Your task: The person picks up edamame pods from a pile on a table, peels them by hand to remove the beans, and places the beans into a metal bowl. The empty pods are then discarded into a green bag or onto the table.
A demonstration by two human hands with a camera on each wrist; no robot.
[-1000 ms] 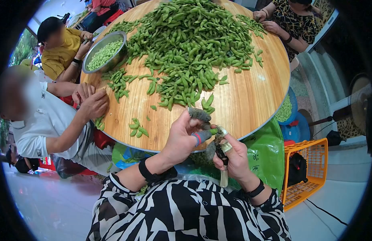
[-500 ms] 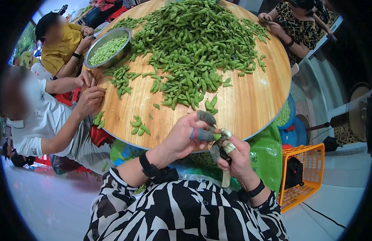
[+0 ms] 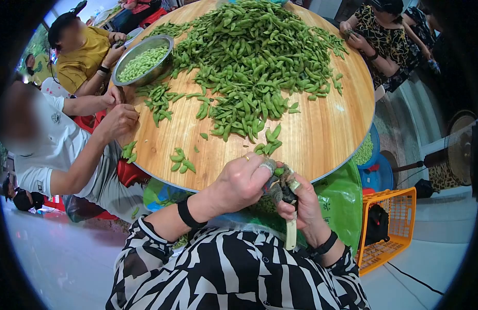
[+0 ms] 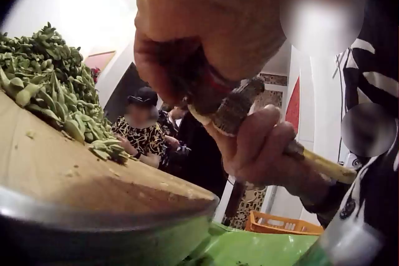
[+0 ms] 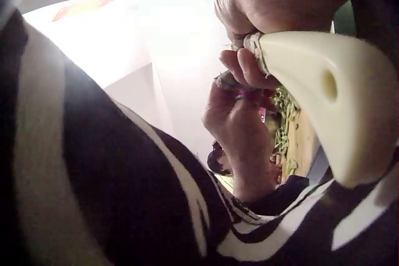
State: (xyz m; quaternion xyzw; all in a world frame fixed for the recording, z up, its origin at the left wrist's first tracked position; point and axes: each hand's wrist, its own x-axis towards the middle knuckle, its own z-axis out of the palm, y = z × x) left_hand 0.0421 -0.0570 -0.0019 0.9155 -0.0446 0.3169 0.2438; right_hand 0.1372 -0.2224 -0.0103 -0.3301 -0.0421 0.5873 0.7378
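I note bare wood on the bench [image 3: 329, 126] ahead and right, its near edge under the left hand [image 3: 239, 180], which pinches a green pod [image 3: 278, 171] beside the pale-handled tool [image 3: 291, 233] gripped by the right hand [image 3: 305, 202]; versus half a second ago, the left has rolled knuckles-up.

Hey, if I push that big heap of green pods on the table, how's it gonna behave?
The heap of pods would probably slump and spread, since the pods lie loosely piled. Stray pods would likely slide easily across the smooth-looking wooden tabletop. Their flattish, curved shapes suggest they wouldn't roll far.
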